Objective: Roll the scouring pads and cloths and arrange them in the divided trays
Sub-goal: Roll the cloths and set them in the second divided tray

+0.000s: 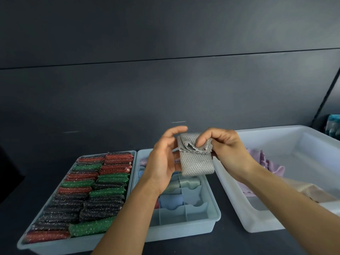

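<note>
Spread on a dark tabletop [228,243]: at right a white bin [279,128] holding loose lilac cloths [272,168], at far left a pale blue tray [55,245] packed with red, green and black rolled scouring pads [95,183], and between them a divided tray [184,230] with rolled cloths [171,201] in some compartments. Held above the divided tray, a half-rolled grey cloth [196,164], pinched at its gathered top edge by the right hand [226,153] and cupped from the side by the left hand [163,162], uppermost finger lifted clear.
</note>
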A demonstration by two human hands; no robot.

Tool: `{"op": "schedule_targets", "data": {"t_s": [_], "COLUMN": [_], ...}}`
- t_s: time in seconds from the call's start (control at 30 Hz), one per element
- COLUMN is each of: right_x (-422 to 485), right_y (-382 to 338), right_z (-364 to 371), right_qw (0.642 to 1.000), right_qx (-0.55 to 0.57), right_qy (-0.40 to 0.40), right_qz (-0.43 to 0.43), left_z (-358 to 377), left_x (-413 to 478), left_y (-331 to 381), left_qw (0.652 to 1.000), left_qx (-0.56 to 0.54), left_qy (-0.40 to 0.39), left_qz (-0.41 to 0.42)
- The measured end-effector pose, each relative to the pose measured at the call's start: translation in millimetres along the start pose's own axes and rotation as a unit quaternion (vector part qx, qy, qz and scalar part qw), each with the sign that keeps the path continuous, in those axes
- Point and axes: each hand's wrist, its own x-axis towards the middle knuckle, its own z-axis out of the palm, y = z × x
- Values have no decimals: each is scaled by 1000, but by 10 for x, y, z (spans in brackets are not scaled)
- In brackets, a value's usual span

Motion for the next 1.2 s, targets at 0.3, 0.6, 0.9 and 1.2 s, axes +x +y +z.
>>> {"op": "schedule_targets", "data": {"t_s": [0.3,0.6,0.9,1.2], "right_x": [-15,-76,-74,-183], "right_y": [91,188,179,424], "right_z": [5,22,-52,9], "right_qw": [996,969,984,866], "right_qx": [76,207,35,-461], "right_qy": [15,-78,-115,-180], "right_qz": [52,114,131,68], "left_z": [-105,-181,-387,-494], "left_x": [-100,-148,-43,61], "left_y": [-17,-72,-133,-625], "left_qw": [991,994,991,894], "left_qx": [135,84,73,413], "left_qy": [4,-15,-104,-160], "left_qz": [14,64,-46,-71]}}
